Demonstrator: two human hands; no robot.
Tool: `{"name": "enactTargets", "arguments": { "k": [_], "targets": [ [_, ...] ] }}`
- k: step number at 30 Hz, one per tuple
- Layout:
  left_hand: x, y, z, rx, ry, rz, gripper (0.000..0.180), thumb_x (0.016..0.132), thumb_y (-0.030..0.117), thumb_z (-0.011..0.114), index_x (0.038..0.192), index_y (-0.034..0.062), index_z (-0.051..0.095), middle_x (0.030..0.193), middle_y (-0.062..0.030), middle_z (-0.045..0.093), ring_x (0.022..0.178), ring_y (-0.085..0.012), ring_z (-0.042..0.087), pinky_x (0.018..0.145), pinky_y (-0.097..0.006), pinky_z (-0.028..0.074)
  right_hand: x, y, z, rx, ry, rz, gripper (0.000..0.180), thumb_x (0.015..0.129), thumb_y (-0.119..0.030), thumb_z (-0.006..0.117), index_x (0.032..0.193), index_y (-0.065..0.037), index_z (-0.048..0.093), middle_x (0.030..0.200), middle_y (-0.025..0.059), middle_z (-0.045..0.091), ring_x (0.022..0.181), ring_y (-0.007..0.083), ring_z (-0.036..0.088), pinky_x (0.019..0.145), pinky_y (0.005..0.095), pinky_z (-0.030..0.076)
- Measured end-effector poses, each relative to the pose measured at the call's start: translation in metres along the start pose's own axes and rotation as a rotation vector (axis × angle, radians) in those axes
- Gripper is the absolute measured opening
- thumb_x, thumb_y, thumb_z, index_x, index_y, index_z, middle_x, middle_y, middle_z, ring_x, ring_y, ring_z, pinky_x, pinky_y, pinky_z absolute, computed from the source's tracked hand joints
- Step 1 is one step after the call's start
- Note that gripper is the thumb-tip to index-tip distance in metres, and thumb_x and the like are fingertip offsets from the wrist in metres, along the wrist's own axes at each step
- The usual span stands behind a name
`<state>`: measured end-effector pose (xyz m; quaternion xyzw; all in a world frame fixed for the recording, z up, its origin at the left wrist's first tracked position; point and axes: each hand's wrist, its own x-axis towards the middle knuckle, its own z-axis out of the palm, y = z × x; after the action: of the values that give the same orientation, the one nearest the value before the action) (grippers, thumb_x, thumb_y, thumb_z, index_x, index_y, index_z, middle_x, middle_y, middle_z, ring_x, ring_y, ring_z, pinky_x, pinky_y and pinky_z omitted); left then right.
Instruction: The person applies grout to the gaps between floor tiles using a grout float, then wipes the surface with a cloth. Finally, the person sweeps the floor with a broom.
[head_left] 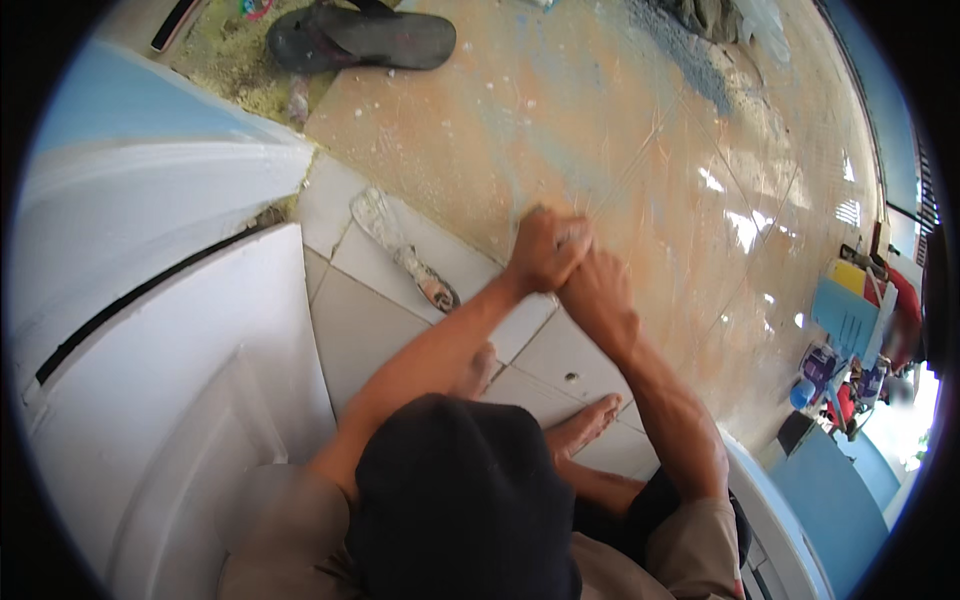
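My left hand (543, 250) is closed in a fist in front of me, over the edge where the white floor tiles meet the orange-brown floor. Pressed up against it is my right hand (600, 290), its fingers closed too. Whatever they grip, if anything, is hidden by the fingers. To the left of the hands, a flat, paint-crusted tool with a narrow handle (405, 255) lies on the white tiles (375, 300), apart from both hands.
A dark flip-flop (365, 40) lies at the far left. The white door (190, 370) stands at my left. A grey powder patch (690, 60) and crumpled plastic (765, 30) lie at the far right. Containers (820, 365) and blue panels (845, 310) crowd the right side.
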<state>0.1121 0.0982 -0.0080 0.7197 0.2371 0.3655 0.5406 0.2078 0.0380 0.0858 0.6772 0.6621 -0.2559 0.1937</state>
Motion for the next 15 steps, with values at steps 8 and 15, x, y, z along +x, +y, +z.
{"name": "enactTargets", "arguments": {
  "k": [8, 15],
  "targets": [
    [-0.006, 0.027, -0.002, -0.174, 0.072, 0.012, 0.028, 0.089, 0.024, 0.053, 0.080, 0.0009, 0.067, 0.074, -0.0190, 0.066, 0.069, -0.0356, 0.065, 0.069, -0.041, 0.048, -0.015, -0.006, 0.035, 0.115, 0.364, -0.059, 0.015, 0.087, -0.011, 0.061, 0.080, -0.001, 0.070, 0.080, 0.0207, 0.072, 0.073, 0.0385, 0.070, 0.063, 0.0501, 0.054],
    [0.017, 0.018, -0.012, -0.194, 0.000, -0.144, 0.026, 0.088, 0.024, 0.058, 0.078, 0.0023, 0.066, 0.067, -0.0193, 0.064, 0.060, -0.0385, 0.063, 0.057, -0.041, 0.046, 0.012, 0.019, 0.006, 0.088, 0.172, -0.092, 0.011, 0.086, -0.013, 0.065, 0.086, -0.005, 0.072, 0.081, 0.0157, 0.072, 0.075, 0.0377, 0.070, 0.066, 0.0488, 0.055]
  ]
}}
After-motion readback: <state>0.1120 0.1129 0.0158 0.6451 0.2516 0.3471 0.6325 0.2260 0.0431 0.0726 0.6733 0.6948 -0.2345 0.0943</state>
